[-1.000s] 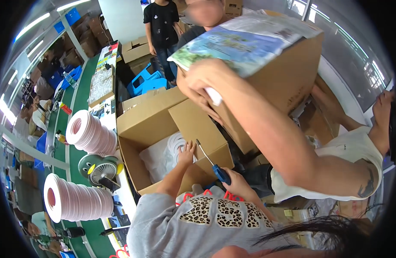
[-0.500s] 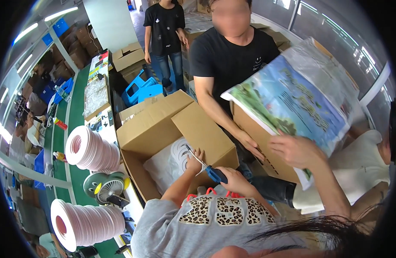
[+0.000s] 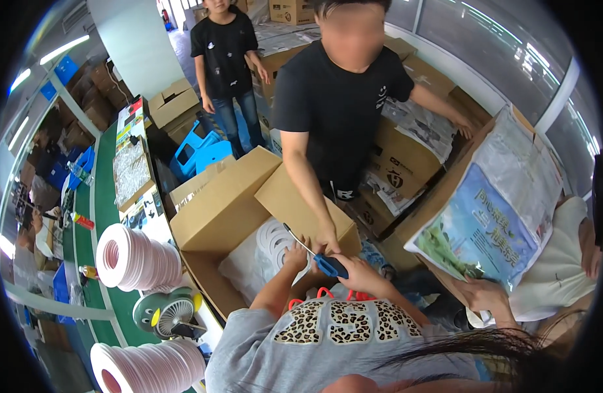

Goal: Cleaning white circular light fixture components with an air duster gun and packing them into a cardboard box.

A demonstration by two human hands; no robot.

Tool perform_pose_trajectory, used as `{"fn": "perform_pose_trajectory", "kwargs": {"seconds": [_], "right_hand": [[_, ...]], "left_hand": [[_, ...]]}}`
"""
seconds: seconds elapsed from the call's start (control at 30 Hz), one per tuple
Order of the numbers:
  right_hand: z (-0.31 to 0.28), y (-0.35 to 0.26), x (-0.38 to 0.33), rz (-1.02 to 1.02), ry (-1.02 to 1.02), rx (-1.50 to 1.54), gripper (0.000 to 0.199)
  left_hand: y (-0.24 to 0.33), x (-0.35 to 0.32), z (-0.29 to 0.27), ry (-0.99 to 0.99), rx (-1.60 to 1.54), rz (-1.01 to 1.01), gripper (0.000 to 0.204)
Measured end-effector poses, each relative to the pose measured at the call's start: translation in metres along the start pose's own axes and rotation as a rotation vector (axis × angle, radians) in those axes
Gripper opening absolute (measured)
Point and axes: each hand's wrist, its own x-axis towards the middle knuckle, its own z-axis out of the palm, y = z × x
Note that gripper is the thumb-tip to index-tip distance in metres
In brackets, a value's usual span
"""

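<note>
Open carton (image 3: 213, 213), brown, flaps up, sits in front of the wearer; everything is placed from it. Left hand (image 3: 295, 255) reaches into the carton, fingers somewhat spread at the edge of the flat white rings (image 3: 273, 241); can't tell whether it pinches any. The rings lie inside the carton, on the right of some translucent plastic wrap (image 3: 237, 272). Right hand (image 3: 359, 274) is at the carton's near right corner, fingers wrapped around the blue-and-black handle of a screwdriver (image 3: 329, 266), metal shaft slanting up-left over the carton opening. Co-worker in a black T-shirt (image 3: 337, 108) stands just beyond the carton, one arm reaching down over its right flap, that hand (image 3: 326, 240) right beside the screwdriver handle; contact unclear. Big box (image 3: 439, 196) with a printed plastic bag (image 3: 478, 226) on it is tilted, right of the carton; another person's hand (image 3: 488, 296) is at its lower edge. Left of the carton: two spools of pale tubing, one farther (image 3: 138, 259), one nearer the wearer (image 3: 151, 367), with a green fan (image 3: 170, 316) between them. Green belt (image 3: 104, 209) runs farther left of the carton. Blue plastic stool (image 3: 200, 152) is beyond the carton, to its left, near a second standing person (image 3: 224, 59) in jeans.
</note>
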Motion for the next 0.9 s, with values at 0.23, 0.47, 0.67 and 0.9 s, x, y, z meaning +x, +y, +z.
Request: {"fn": "perform_pose_trajectory", "kwargs": {"seconds": [0.23,0.47,0.67,0.9], "right_hand": [[-0.012,-0.002,0.056,0.148,0.195,0.073,0.042],[-0.021,0.055,0.217,-0.019,0.427,0.533,0.037],[-0.016,0.163,0.205,0.165,0.396,0.744,0.06],[0.008,0.198,0.131,0.353,0.317,0.83,0.041]], "left_hand": [[-0.036,0.04,-0.014,-0.078,0.073,-0.006,0.065],[-0.061,0.09,-0.035,-0.031,0.019,-0.006,0.069],[-0.035,0.093,0.007,-0.162,0.021,-0.01,0.072],[-0.087,0.113,0.025,0.126,-0.111,0.275,0.074]]}}
